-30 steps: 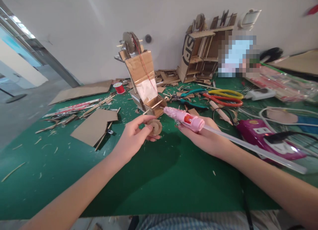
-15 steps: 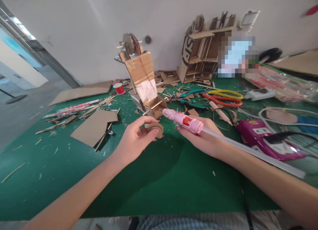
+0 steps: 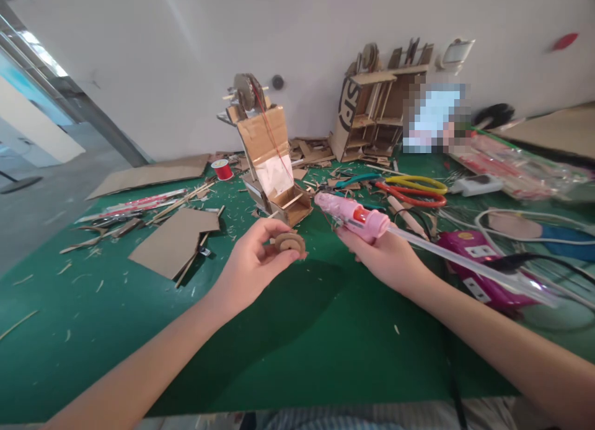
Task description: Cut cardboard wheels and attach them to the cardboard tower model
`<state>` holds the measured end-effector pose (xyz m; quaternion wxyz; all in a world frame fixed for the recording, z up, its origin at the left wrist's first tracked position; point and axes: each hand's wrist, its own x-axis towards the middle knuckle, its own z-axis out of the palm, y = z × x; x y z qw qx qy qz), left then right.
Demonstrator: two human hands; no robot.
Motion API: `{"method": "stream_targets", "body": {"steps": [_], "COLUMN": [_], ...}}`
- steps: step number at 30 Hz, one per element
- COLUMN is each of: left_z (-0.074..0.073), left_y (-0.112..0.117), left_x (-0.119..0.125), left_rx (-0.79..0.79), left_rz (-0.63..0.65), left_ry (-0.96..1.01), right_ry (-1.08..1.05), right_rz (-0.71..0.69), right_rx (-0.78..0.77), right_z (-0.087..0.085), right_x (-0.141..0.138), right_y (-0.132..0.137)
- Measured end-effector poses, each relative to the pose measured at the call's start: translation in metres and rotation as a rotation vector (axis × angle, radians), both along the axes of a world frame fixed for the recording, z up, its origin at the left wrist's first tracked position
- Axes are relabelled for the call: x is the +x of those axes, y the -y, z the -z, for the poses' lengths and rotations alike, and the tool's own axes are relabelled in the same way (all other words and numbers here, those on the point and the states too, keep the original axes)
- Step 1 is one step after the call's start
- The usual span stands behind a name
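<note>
Between the thumb and fingers of my left hand (image 3: 253,263) is a small round cardboard wheel (image 3: 289,243) with a hole near its middle. My right hand (image 3: 385,256) grips a pink hot glue gun (image 3: 351,216), with a long clear glue stick (image 3: 446,250) out of its back end. The gun's nozzle points left and away from me, above and right of the wheel, apart from it. Just beyond my hands stands a cardboard model (image 3: 264,145) with a pulley (image 3: 248,92) on top, red thread running down to an open box at its base.
A red thread spool (image 3: 222,169), a cardboard sheet (image 3: 174,241) and wooden sticks lie left. Orange-handled scissors (image 3: 413,196), pliers and a purple power strip (image 3: 483,269) with cables are on the right. A cardboard shelf model (image 3: 367,111) stands against the wall amid scraps.
The glue gun has moved slightly right and away from the wheel. In my left hand the wheel now shows more of its face, with the thumb lower on it. The view has shifted slightly.
</note>
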<state>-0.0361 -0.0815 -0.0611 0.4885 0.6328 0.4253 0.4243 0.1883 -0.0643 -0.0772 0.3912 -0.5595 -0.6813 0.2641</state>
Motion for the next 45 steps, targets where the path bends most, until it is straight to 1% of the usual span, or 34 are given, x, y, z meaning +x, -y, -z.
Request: {"method": "stream_targets", "body": {"steps": [3, 5, 8, 10, 12, 14, 19, 22, 26, 28, 33, 40, 42, 45], "left_z": [-0.002, -0.003, -0.004, -0.005, -0.006, -0.009, -0.011, -0.008, -0.005, -0.005, -0.004, -0.002, -0.003, -0.004], "left_y": [-0.001, -0.002, -0.003, -0.003, -0.002, -0.001, 0.0, -0.001, -0.003, -0.004, -0.008, -0.01, -0.01, -0.01], "left_x": [-0.002, -0.004, -0.006, -0.006, -0.006, -0.006, -0.007, -0.007, -0.006, -0.006, -0.006, -0.007, -0.007, -0.006], "left_rx": [-0.025, -0.031, 0.001, 0.035, 0.058, 0.079, 0.111, 0.075, -0.006, -0.04, -0.091, -0.126, -0.159, -0.244], "left_rz": [-0.004, 0.013, 0.026, 0.013, -0.006, -0.02, -0.027, -0.027, -0.021, -0.025, -0.058, -0.048, -0.037, -0.027], "left_ry": [-0.041, -0.102, -0.158, -0.169, -0.192, -0.226, -0.283, -0.232, -0.119, -0.074, 0.033, 0.056, 0.083, 0.178], "right_ry": [-0.137, -0.17, -0.244, -0.331, -0.384, -0.388, -0.284, -0.213, -0.121, -0.097, -0.087, -0.091, -0.083, -0.074], "right_rz": [0.041, 0.097, 0.18, 0.209, 0.207, 0.194, 0.139, 0.117, 0.043, 0.036, 0.028, -0.016, 0.003, 0.024], "right_rx": [0.017, 0.014, -0.059, -0.097, -0.09, -0.061, -0.017, -0.014, 0.059, 0.091, 0.122, 0.141, 0.129, 0.112], "right_z": [0.003, 0.003, -0.002, -0.006, -0.007, -0.005, 0.01, 0.013, 0.008, 0.005, 0.004, 0.001, 0.001, 0.002], "right_x": [0.001, 0.001, -0.002, -0.007, -0.012, -0.015, -0.017, -0.017, -0.019, -0.021, -0.021, -0.023, -0.023, -0.023], "right_y": [-0.01, -0.02, -0.037, -0.047, -0.055, -0.059, -0.057, -0.052, -0.046, -0.045, -0.044, -0.042, -0.042, -0.042]}}
